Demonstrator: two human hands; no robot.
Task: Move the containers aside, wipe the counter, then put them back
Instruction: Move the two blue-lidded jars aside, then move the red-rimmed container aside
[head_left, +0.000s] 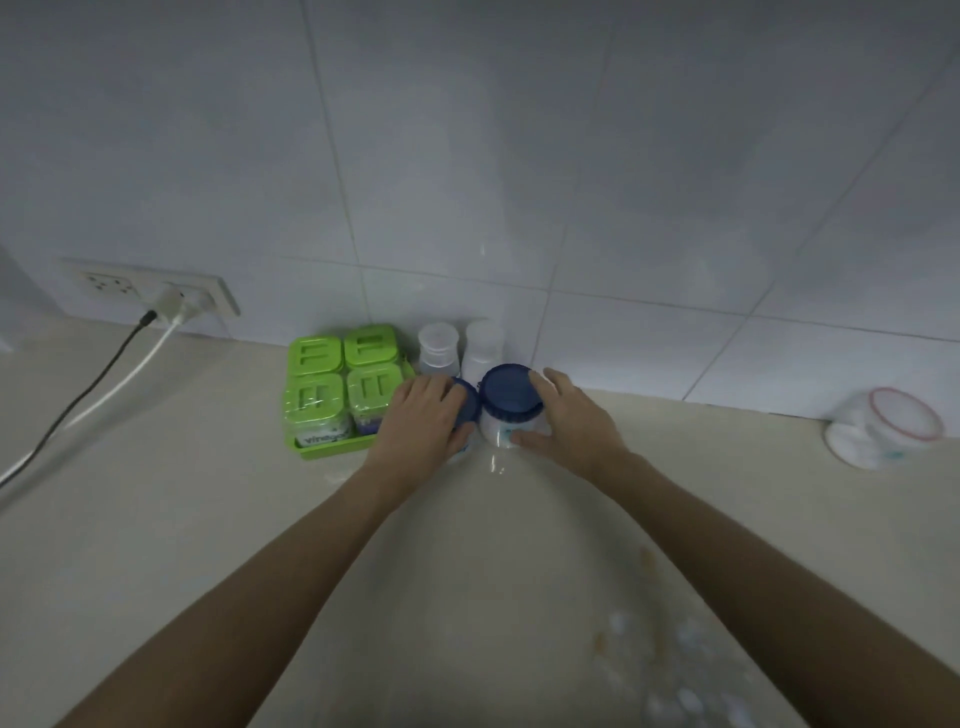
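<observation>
Left hand (423, 415), right hand (563, 421) grip blue-lidded jars (506, 397)

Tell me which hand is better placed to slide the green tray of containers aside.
Left. The left hand rests on a blue-lidded jar right beside the green tray; the right hand is farther away.
</observation>
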